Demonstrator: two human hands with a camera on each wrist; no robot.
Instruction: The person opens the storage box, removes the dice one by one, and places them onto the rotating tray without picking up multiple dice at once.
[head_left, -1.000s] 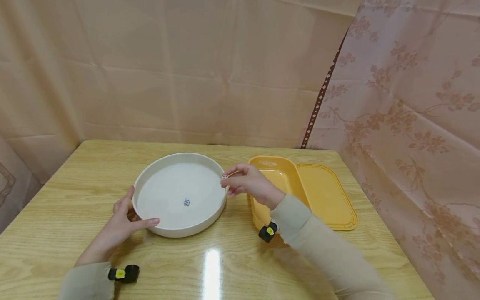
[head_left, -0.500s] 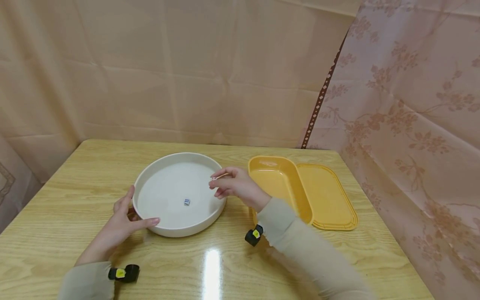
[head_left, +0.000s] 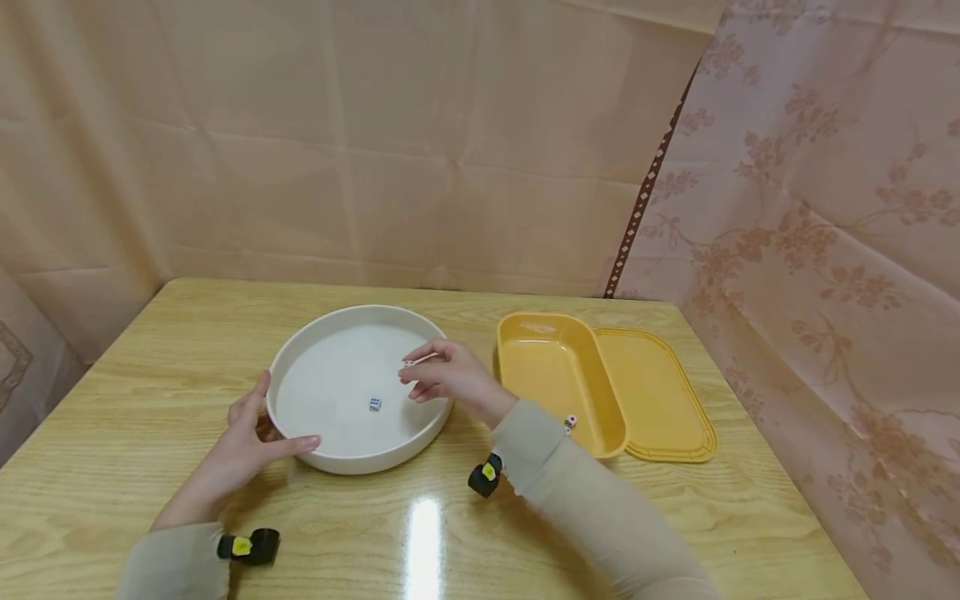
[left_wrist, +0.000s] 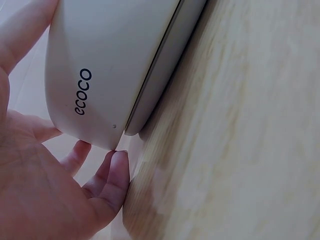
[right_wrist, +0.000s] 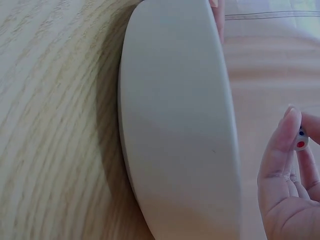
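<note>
A white round tray (head_left: 330, 358) stands on the table, with one die (head_left: 374, 404) showing blue pips lying inside. My left hand (head_left: 247, 433) holds the tray at its near left side, thumb by the front rim and the other fingers along the outer wall. Over the tray's right part, my right hand (head_left: 457, 379) pinches another die (right_wrist: 301, 140) between thumb and fingertips; its red and blue pips show in the right wrist view. The left wrist view shows "ecoco" printed on the tray's wall, with fingertips against its lower edge.
To the right stands a yellow rectangular container (head_left: 615, 408) with dice (head_left: 571, 421) in its near end, partly behind my right sleeve. A flat yellow lid (head_left: 660, 392) lies beside it. Beige curtains (head_left: 390, 150) hang behind the wooden table (head_left: 360, 533).
My right hand has moved left with the pinched die, from the tray's right rim to over its inside. Dice in the yellow container have come into sight. The left hand stays put.
</note>
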